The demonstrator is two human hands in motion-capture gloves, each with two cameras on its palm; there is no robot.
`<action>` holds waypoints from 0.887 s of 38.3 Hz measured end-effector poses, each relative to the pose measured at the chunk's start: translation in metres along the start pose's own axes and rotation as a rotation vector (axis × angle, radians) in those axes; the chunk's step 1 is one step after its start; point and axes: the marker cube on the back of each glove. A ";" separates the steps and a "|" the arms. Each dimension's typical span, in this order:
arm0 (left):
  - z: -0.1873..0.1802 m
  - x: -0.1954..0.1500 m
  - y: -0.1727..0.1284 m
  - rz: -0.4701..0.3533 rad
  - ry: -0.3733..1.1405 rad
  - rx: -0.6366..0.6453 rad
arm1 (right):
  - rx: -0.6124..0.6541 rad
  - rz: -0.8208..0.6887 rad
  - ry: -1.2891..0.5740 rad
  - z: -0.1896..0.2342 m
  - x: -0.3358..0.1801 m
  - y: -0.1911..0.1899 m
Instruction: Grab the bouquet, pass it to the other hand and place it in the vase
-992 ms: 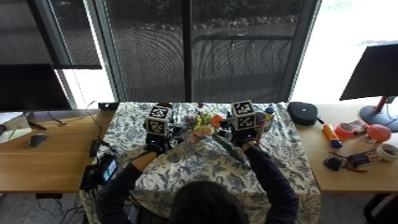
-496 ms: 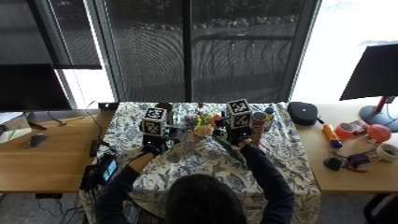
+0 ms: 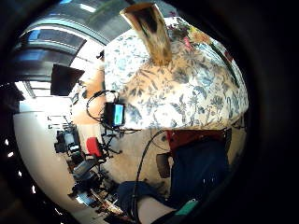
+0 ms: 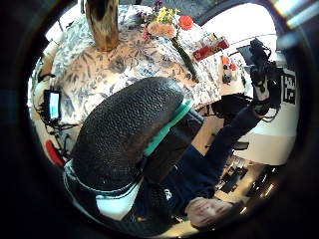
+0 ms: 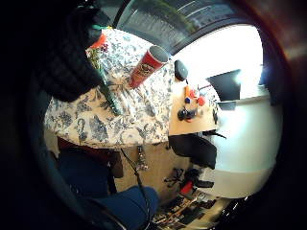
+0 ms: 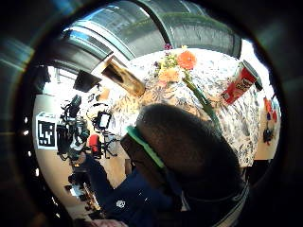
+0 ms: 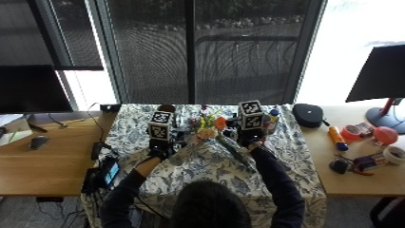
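Floral blue-and-white cloth (image 7: 208, 166) covers the table where a seated person works before dark slatted blinds, both forearms reaching toward twelve o'clock. The bouquet (image 7: 212, 127) lies flat on the cloth between the two gloved hands, its orange, pink and yellow blooms toward the windows and its long green stem (image 7: 235, 153) trailing back toward five o'clock. The right hand (image 7: 251, 137) hovers just beside the stem at its three o'clock; the left hand (image 7: 159, 148) sits at the flowers' nine o'clock. Whether either hand's fingers are spread or clenched cannot be told: from above they are hidden, and the palm views show only a pebbled black thumb (image 4: 124, 129) bulging across the frame, gripping nothing visible. The vase (image 4: 102, 22), a tall, mottled brown-and-amber tube with a dark mouth, stands upright on the cloth near the left hand; from above it is mostly hidden. A red cylindrical can (image 6: 239, 84) stands at the bouquet's two o'clock, largely masked from overhead. The person's dark hair (image 7: 206, 206) cuts off the table's near edge.
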 end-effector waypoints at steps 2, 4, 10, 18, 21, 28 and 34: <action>-0.002 0.002 0.001 0.014 0.002 0.008 | -0.005 0.007 -0.003 -0.003 0.002 -0.001; -0.001 0.003 0.000 0.027 -0.001 0.016 | -0.014 0.022 -0.012 -0.005 0.006 -0.004; 0.005 0.005 -0.006 0.044 -0.010 0.035 | -0.059 0.083 -0.053 -0.002 0.023 -0.023; 0.006 0.008 -0.007 0.048 -0.041 0.091 | -0.127 0.218 -0.136 0.034 0.062 -0.077; 0.005 0.009 -0.005 0.042 -0.050 0.105 | -0.148 0.257 -0.153 0.048 0.074 -0.091; 0.010 0.009 -0.006 0.058 -0.059 0.138 | -0.192 0.309 -0.183 0.093 0.094 -0.101; 0.016 0.013 -0.013 0.067 -0.050 0.158 | -0.291 0.340 -0.228 0.141 0.103 -0.098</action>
